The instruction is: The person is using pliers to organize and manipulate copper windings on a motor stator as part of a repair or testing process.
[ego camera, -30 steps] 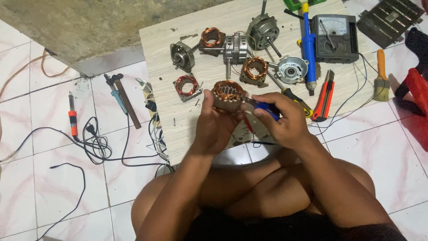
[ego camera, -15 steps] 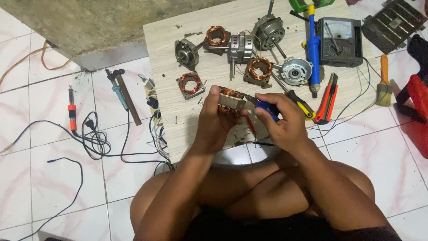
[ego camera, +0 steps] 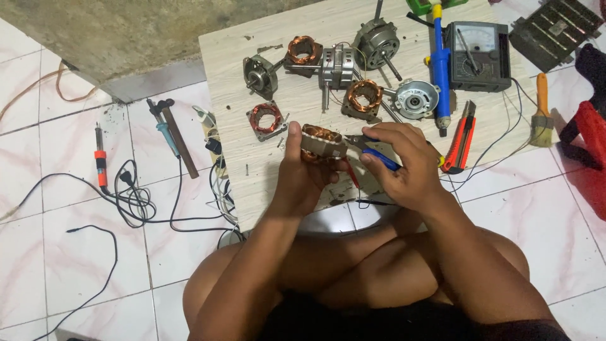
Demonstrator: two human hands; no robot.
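Stator (ego camera: 322, 143) held just above the counter (ego camera: 240, 76), left hand (ego camera: 302, 167) clamped on its frame. Right hand (ego camera: 404, 165) closed on blue-handled pliers (ego camera: 369, 150), tips at the copper winding. Winding looks intact, so rework seems early; other motor parts lie loose.

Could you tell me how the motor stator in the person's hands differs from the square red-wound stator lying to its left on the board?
The held copper-wound stator is lifted off the wooden board, gripped by the left hand; the red-wound stator lies flat, untouched. The held one shows orange-copper coils, the other reddish ones. The right hand puts blue-handled pliers to the held one only. Both are laminated metal cores with wire windings.
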